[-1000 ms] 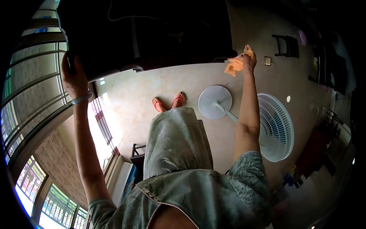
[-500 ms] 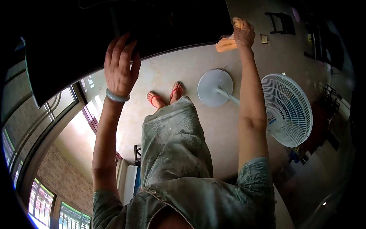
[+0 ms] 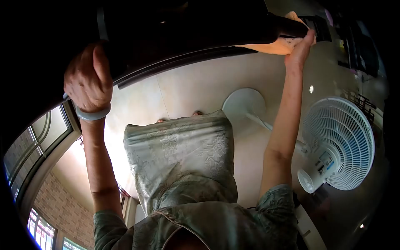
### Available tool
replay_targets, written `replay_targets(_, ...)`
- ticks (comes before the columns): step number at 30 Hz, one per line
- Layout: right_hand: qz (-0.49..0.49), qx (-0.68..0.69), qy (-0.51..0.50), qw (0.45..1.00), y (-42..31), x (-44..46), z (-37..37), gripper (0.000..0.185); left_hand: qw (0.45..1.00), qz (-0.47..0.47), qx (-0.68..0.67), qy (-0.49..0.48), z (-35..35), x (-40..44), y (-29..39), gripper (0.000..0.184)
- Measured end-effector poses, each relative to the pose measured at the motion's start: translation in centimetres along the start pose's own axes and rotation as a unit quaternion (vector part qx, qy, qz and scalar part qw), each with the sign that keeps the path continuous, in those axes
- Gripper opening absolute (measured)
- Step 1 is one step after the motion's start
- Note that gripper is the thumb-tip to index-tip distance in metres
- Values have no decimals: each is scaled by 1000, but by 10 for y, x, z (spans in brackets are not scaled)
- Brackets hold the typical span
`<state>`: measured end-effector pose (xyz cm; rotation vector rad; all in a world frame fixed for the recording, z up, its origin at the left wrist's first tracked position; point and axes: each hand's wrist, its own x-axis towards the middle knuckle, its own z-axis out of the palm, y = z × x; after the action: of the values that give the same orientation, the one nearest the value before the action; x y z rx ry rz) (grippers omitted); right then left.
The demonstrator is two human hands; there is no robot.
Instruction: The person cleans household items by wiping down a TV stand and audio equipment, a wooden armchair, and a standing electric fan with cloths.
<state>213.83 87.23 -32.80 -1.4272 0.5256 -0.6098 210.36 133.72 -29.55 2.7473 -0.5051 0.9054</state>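
A large dark panel (image 3: pixel 179 37) fills the top of the view, its details mostly lost in shadow. At its left part, my left hand (image 3: pixel 88 77) has its fingers curled at the lower edge and the thumb up against the dark surface; a pale bracelet (image 3: pixel 93 114) circles the wrist. My right hand (image 3: pixel 301 49) grips an orange cloth (image 3: pixel 275 46) at the panel's right end. The cloth is wrapped around the dark corner and lies along its underside. Part of the right hand's fingers is hidden behind the cloth and the panel.
A white standing fan (image 3: pixel 337 146) is at the right, its round base (image 3: pixel 243 106) on the pale floor (image 3: pixel 187 87). To the left are a framed glass door (image 3: pixel 37 141) and a brick wall (image 3: pixel 62 208). Dark furniture (image 3: pixel 354 46) stands at the far right.
My left hand has moved left and down, its fingers going from spread to curled. My right hand has moved right with the cloth, now around the panel's corner. My body leans or crouches closer.
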Motion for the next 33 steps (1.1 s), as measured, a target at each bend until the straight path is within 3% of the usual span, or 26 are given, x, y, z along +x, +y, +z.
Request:
replay_targets(5, -39, 18, -17, 999, 68, -14, -3, 55, 999, -2, 18, 44, 14, -16, -3, 55)
replay_targets(7, 10, 6, 38, 999, 111, -23, -10, 58, 996, -21, 17, 83, 17, -23, -3, 56)
replay_targets(11, 27, -13, 5, 1000, 183, -51, -34, 59, 991, -49, 24, 120, 26, -50, -14, 56)
replay_targets(12, 39, -17, -5, 999, 192, -55, -37, 59, 986, 17, 111, 120, 26, -53, -18, 33)
replay_targets(13, 18, -7, -6, 1000, 196, -57, -37, 59, 970, 79, 199, 119, 25, -52, -20, 37)
replay_targets(14, -102, -58, -12, 993, 206, -59, -37, 59, 979, 9, 97, 181, 25, -47, -9, 53)
replay_targets(15, -217, -109, -16, 970, 207, -66, -33, 58, 975, 13, 98, 197, 22, -45, -6, 53)
replay_targets(17, -211, -188, 34, 959, 212, -102, -32, 58, 979, -27, 95, 177, 11, -47, -4, 51)
replay_targets(19, -270, -238, 8, 933, 234, -125, -40, 58, 979, -31, 91, 178, 4, -52, -3, 49)
replay_targets(21, -270, -347, -82, 894, 224, -148, -50, 54, 989, -82, 48, 111, -8, -51, 9, 50)
replay_targets(23, -269, -287, -148, 908, 208, -154, -57, 52, 989, -75, 47, 120, -16, -52, 20, 53)
replay_targets(26, -341, -119, -20, 932, 141, -172, -41, 51, 990, -76, 73, 95, -26, -50, 31, 51)
replay_targets(28, -395, -175, 80, 898, 119, -165, -33, 49, 989, -102, 94, 44, -35, -49, 38, 50)
replay_targets(32, -383, -250, 78, 886, 149, -145, 1, 54, 990, -86, 93, 68, -20, -51, 31, 51)
replay_targets(33, -383, -260, 72, 883, 154, -153, 9, 54, 994, -89, 61, 23, -47, -53, 49, 29)
